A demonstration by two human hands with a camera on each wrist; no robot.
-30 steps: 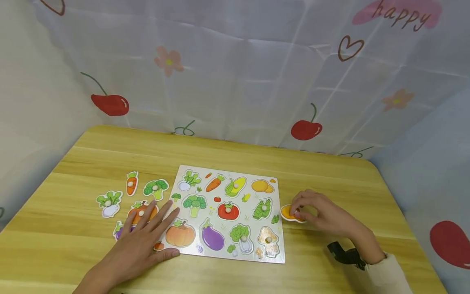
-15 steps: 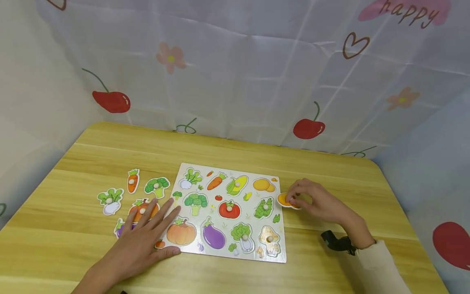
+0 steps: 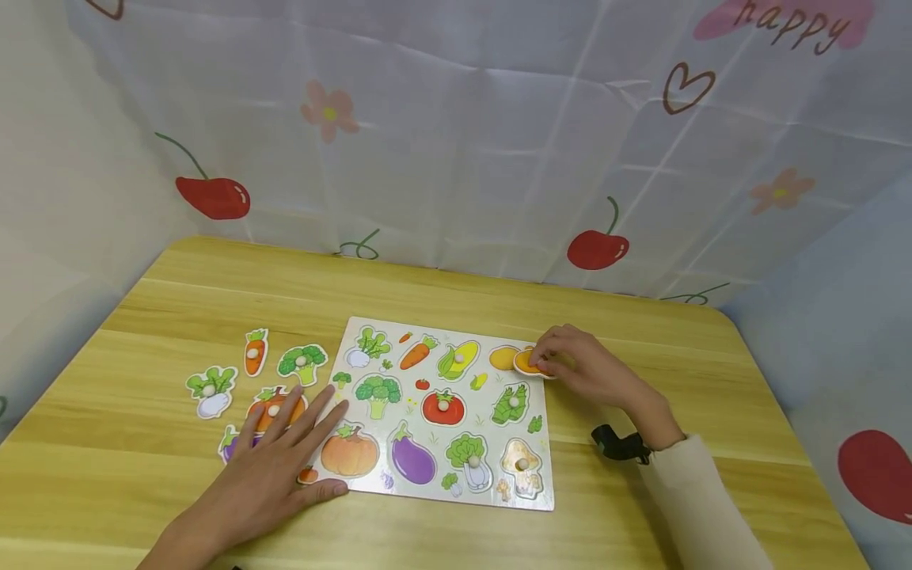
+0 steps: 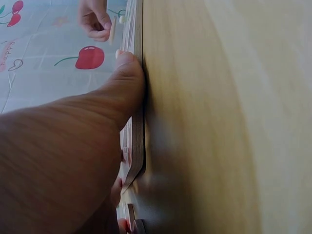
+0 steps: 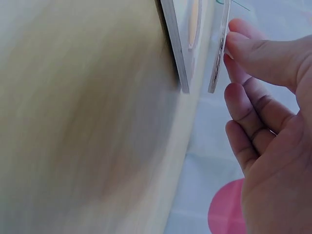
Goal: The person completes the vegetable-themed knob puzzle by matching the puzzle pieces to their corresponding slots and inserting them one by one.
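My right hand (image 3: 594, 376) pinches an orange rounded puzzle piece (image 3: 526, 362) over the board's top right corner. It partly overlaps the yellow-orange two-lobed picture (image 3: 503, 359) there. In the right wrist view, a gap separates the piece (image 5: 219, 58) from the puzzle board (image 5: 174, 44), and the thumb and fingertips are at its upper face. My left hand (image 3: 274, 467) lies with fingers spread over the pumpkin piece (image 3: 267, 404) and the board's lower left edge. Its thumb (image 4: 127, 80) rests along that edge in the left wrist view. An eggplant piece (image 3: 228, 445) is partly hidden under the hand.
Left of the board lie a carrot piece (image 3: 255, 352), a broccoli piece (image 3: 302, 364) and a radish piece (image 3: 211, 392). Knobbed corn (image 3: 458, 360), tomato (image 3: 443, 408) and mushroom (image 3: 522, 467) pieces sit in the board, among several. A patterned curtain (image 3: 456, 158) stands behind the wooden table (image 3: 427, 538).
My right hand has carried the orange piece from the table right of the board up and left, over the board's top right corner. The left hand has stayed in place.
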